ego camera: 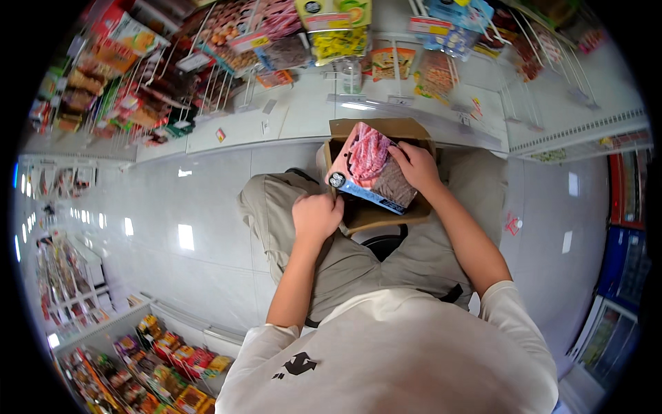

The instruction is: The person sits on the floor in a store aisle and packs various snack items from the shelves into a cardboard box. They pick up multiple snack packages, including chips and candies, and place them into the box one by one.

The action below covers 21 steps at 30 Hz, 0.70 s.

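Observation:
An open cardboard box [380, 128] rests at my lap between my knees. My right hand [417, 166] grips the upper right edge of a pink and blue snack packet [368, 165], which is tilted over the box opening and hides much of its inside. My left hand [317, 216] is closed at the box's near left edge, with its thumb against the cardboard. The packet's lower left corner lies a little above that hand, apart from it.
Ahead runs a white shelf [227, 135] below hooks with hanging snack packets [339, 44]. A clear bottle [351, 76] stands on it. More packaged snacks [181, 357] fill a rack behind at left. Glass-door coolers [610, 331] stand at right. A small red and white item [513, 224] lies on the floor.

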### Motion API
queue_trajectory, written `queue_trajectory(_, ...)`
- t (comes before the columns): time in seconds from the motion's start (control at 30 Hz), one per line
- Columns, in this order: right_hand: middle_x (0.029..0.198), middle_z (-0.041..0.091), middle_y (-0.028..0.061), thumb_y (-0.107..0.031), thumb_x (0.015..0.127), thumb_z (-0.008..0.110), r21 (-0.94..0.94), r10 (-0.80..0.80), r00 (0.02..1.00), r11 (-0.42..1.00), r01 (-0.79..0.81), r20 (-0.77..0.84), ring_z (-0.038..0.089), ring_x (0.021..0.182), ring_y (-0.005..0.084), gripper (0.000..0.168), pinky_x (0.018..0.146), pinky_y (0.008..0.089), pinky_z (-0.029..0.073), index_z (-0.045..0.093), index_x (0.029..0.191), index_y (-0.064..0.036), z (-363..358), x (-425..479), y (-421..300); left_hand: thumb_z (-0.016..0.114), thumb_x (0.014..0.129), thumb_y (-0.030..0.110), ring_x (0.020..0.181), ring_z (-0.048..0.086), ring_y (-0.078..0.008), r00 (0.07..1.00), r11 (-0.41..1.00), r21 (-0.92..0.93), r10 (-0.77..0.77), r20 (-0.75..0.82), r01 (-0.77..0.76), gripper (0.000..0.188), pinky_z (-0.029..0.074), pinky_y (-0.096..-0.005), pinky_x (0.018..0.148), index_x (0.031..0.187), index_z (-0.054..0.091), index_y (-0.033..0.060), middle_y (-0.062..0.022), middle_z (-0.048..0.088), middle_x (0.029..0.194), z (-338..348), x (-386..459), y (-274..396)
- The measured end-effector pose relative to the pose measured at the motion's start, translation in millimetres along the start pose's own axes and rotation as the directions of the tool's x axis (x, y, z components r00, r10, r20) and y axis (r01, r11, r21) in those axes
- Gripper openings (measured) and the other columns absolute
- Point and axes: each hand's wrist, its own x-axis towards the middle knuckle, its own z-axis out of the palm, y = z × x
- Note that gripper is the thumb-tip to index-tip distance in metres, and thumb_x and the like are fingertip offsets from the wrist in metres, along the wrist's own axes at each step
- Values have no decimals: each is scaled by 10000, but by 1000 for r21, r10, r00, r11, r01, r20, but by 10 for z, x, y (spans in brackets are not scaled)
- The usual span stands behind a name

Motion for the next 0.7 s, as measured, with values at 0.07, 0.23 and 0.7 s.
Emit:
queue_trajectory(0.07,812,632,213,-433,950,564,-16,-64,997,998,65,50,607,790,424,401,662,488,470,623,895,-40,112,-1,-15,622,838,333,582,613,-339,994,1000,-11,-19,-109,18,359,501,-427,695,594,643,70,-152,604,563,-134,-187,-16)
queue_trajectory(0.23,801,666,175,-531,935,523,-305,-173,878,893,331,447,643,760,379,444,653,479,504,664,910,-110,385,184,-209,626,848,312,526,578,-330,975,991,-100,-105,-198,86,367,482,-415,652,574,622,67,-143,575,527,-211,-488,-89)
queue_trajectory(0.7,1156,629,231,-220,933,541,-226,-47,999,973,46,1,577,1106,401,312,933,484,456,627,1159,-22,1442,328,42,693,806,215,449,508,-279,946,972,-187,79,-314,-143,389,460,-364,601,489,508,85,-72,480,451,-922,-804,148)
